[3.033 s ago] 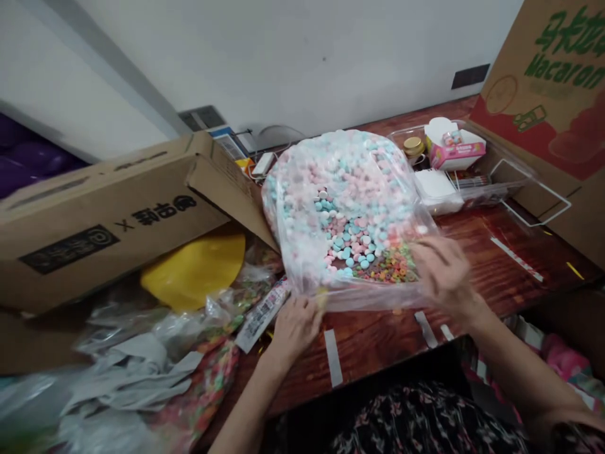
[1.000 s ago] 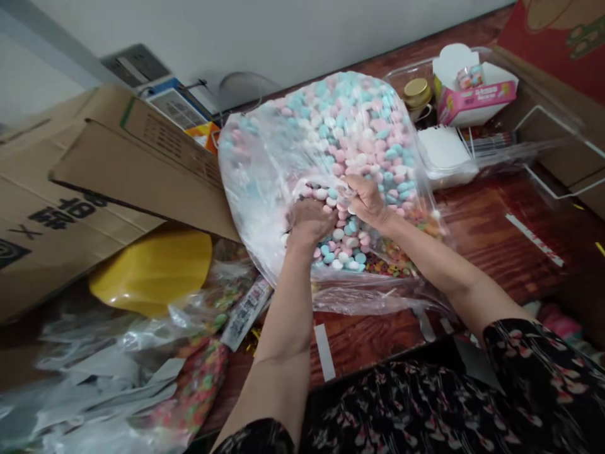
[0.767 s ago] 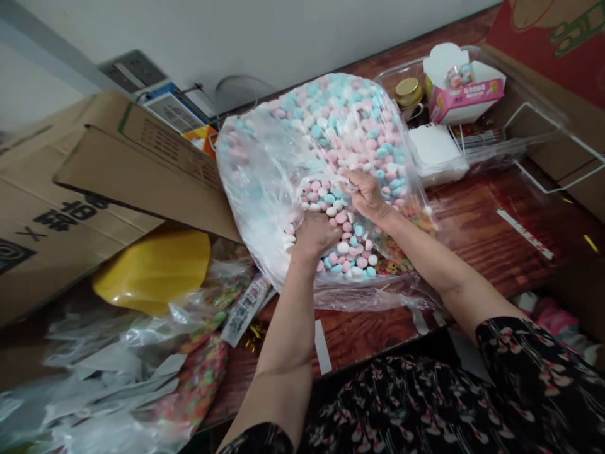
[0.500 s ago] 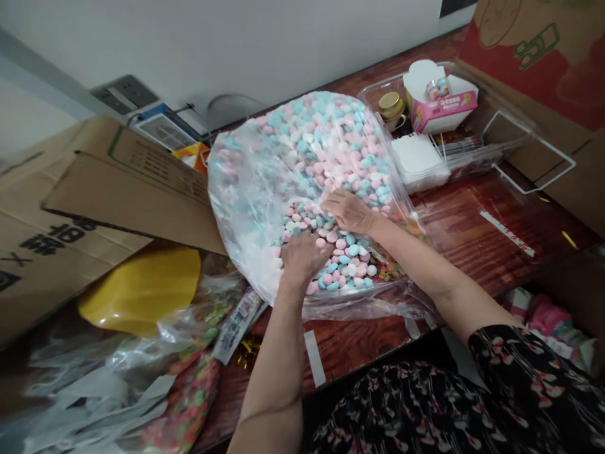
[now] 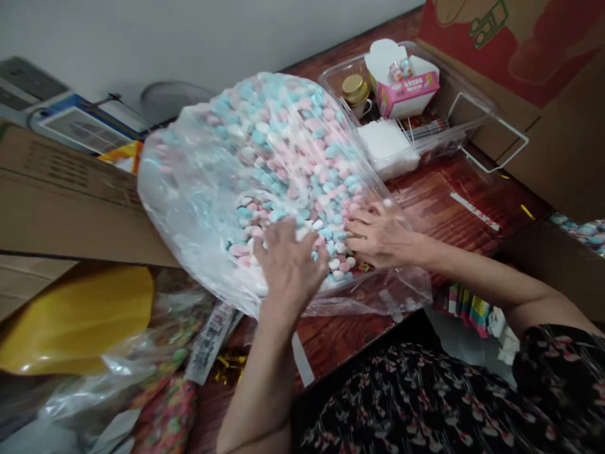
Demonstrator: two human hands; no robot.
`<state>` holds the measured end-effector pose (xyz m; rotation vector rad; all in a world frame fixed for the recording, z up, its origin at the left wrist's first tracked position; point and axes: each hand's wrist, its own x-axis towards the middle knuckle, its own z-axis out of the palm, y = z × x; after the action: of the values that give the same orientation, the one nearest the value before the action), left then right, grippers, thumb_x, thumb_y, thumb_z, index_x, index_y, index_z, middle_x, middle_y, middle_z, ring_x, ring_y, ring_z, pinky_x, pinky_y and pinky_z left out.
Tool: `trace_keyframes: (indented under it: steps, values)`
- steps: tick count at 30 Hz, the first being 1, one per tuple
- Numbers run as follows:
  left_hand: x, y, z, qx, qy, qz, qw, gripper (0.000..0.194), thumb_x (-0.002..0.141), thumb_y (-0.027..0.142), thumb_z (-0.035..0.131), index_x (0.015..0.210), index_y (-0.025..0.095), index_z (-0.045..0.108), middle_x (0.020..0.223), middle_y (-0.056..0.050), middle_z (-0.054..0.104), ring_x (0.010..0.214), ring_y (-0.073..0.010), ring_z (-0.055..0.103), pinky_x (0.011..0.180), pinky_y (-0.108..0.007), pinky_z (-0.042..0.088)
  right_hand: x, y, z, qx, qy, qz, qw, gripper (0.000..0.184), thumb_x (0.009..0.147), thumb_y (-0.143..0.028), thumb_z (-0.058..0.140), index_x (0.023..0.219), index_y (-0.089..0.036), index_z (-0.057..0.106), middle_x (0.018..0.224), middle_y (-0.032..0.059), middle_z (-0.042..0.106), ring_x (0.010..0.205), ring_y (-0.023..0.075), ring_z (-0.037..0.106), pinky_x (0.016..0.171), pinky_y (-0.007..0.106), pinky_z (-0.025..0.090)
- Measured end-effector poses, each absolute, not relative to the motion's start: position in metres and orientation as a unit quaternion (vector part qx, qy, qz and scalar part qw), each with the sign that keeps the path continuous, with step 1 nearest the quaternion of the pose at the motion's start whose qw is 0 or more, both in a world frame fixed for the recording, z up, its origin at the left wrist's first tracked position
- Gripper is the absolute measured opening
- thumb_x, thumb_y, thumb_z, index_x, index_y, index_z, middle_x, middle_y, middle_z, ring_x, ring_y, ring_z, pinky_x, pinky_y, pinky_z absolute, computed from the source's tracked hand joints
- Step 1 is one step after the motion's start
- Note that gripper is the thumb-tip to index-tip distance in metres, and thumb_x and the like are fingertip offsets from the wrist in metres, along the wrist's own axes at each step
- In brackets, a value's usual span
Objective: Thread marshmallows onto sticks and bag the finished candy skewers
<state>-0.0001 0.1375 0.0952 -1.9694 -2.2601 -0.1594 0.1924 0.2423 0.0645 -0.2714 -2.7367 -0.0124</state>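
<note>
A large clear plastic bag (image 5: 184,189) lies on the table, full of pink, blue and white round candies (image 5: 283,157). Through its mouth on my side, loose candies show uncovered. Above these my left hand (image 5: 290,261) hovers or rests with fingers spread, holding nothing I can see. At the right side of the opening, my right hand (image 5: 385,236) lies over the candies and the bag's edge, its fingers stretched out and slightly apart. Whether it presses on the plastic I cannot tell.
A clear basket (image 5: 482,94) with a pink box (image 5: 409,94), a gold-lidded jar (image 5: 355,89) and white paper squares (image 5: 388,146) stands behind right. Cardboard boxes (image 5: 70,189) flank the table. Front left are a yellow sheet-like item (image 5: 89,318) and a bag of colourful pieces (image 5: 167,410).
My left hand's fingers have spread and lifted from the candies. My right hand has moved from the middle of the bag to the right side of its opening. The view has shifted right.
</note>
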Motion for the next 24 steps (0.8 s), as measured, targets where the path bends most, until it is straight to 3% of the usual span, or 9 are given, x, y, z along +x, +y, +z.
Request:
trace_keyframes:
  steps: [3,6,12,19,24]
  values:
    - [0.024,0.125,0.066,-0.723,-0.687,-0.054,0.047,0.024,0.086,0.041,0.057,0.098,0.028,0.073,0.142,-0.009,0.051,0.136,-0.0411,0.035,0.11,-0.073,0.008,0.212,0.223,0.043,-0.167,-0.973,0.03,0.159,0.029,0.091,-0.033,0.056,0.116,-0.02,0.063,0.139,0.0147,0.052,0.128,0.0332,0.036,0.095,0.051,0.028]
    - [0.019,0.122,0.037,-0.736,-0.674,-0.046,0.045,0.023,0.088,0.038,0.054,0.102,0.031,0.072,0.142,-0.007,0.054,0.138,-0.0391,0.035,0.11,-0.073,0.002,0.219,0.214,0.023,-0.21,-0.965,0.057,0.149,0.035,0.088,-0.031,0.059,0.123,-0.023,0.061,0.146,0.0138,0.046,0.131,0.0339,0.035,0.096,0.052,0.027]
    - [-0.02,0.115,0.032,-0.711,-0.702,-0.016,0.034,0.031,0.088,0.03,0.054,0.116,0.031,0.068,0.146,-0.007,0.052,0.144,-0.0376,0.027,0.114,-0.069,0.006,0.226,0.215,0.011,-0.218,-0.958,0.09,0.163,0.034,0.088,-0.026,0.056,0.122,-0.025,0.063,0.136,0.0125,0.054,0.121,0.0319,0.045,0.096,0.049,0.029]
    - [-0.015,0.107,0.036,-0.737,-0.671,-0.015,0.077,0.034,0.088,0.024,0.054,0.118,0.03,0.067,0.144,-0.012,0.053,0.145,-0.0411,0.026,0.11,-0.075,0.007,0.228,0.207,0.025,-0.199,-0.966,0.042,0.161,0.031,0.088,-0.026,0.057,0.119,-0.022,0.063,0.129,0.0134,0.06,0.116,0.0299,0.051,0.092,0.048,0.034]
    - [-0.013,0.108,0.045,-0.764,-0.638,-0.024,0.094,0.04,0.089,0.022,0.052,0.127,0.029,0.063,0.139,-0.014,0.058,0.137,-0.0432,0.04,0.104,-0.078,0.021,0.237,0.218,0.058,-0.188,-0.941,0.01,0.28,0.021,0.092,-0.024,0.052,0.107,-0.026,0.067,0.124,0.0074,0.065,0.113,0.0234,0.056,0.093,0.041,0.038]
